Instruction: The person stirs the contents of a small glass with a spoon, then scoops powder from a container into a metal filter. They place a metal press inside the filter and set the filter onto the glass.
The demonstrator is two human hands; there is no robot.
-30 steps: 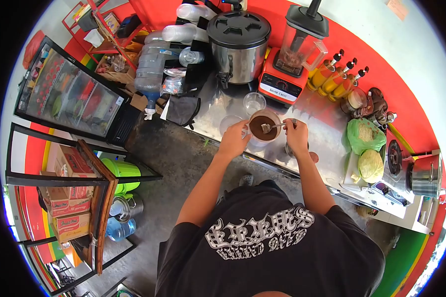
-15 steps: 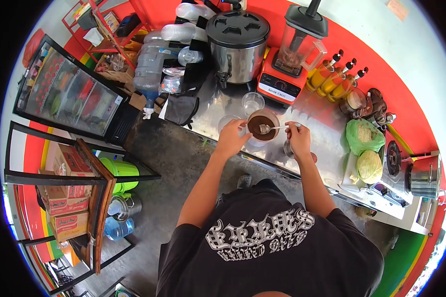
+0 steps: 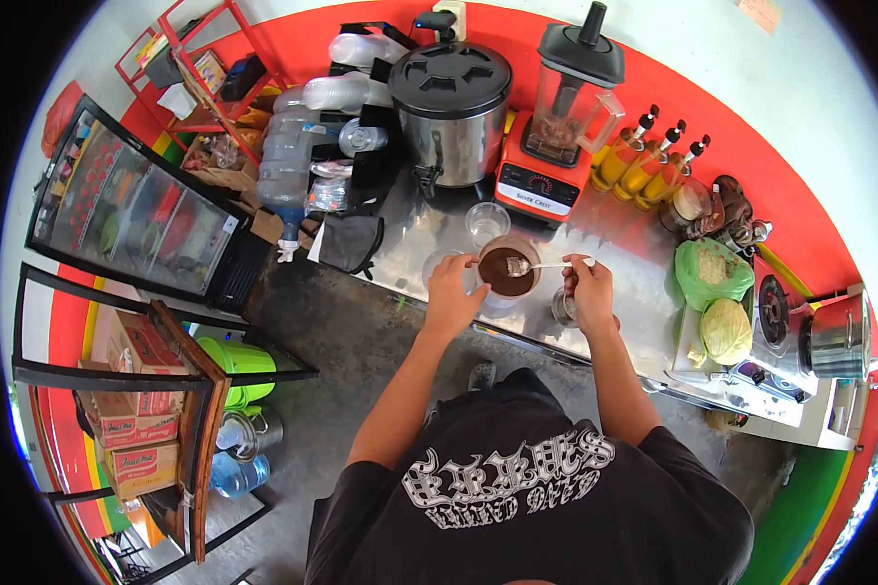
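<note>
A clear plastic tub of dark brown powder stands near the front edge of the steel counter. My left hand grips its left side, thumb and forefinger at the rim. In my right hand is the handle of a metal spoon. The spoon reaches leftward over the tub, its bowl at the brown powder. A clear plastic cup stands just behind the tub. Another round metal item, partly hidden, sits by my right hand.
A steel drink dispenser and a red-based blender stand at the back. Several pump bottles line the wall. To the right are a green bag, a cabbage and a stove with a pot.
The view has shifted, so the counter things sit lower in the picture. The spoon's bowl has moved slightly toward the far side of the tub. Both hands keep their hold.
</note>
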